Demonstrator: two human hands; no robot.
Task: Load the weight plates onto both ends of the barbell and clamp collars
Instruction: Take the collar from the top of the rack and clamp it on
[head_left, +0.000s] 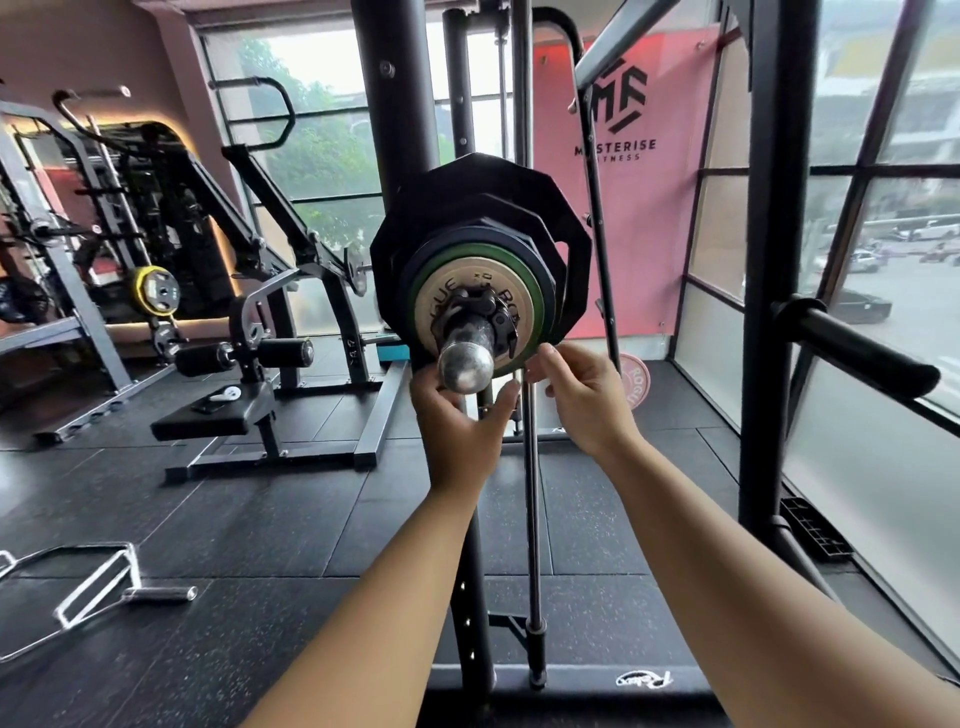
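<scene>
The big black plates (467, 208) sit farthest back behind the silver bar end (465, 366). A green plate (537, 291) and a small tan plate (441, 296) come next, closer to it. The black collar (483, 312) hugs the bar just behind the bar end, against the tan plate. The left hand (457, 421) cups under the bar end, fingers half open, holding nothing. The right hand (584, 402) is just right of it, fingers loosely curled, empty. I think the collar needs a push flat to the plate, then its lever snapped shut.

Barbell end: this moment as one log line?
plates: stacked on sleeve | collar: on, against tan plate | left hand: cupped below sleeve end | right hand: beside green plate rim
</scene>
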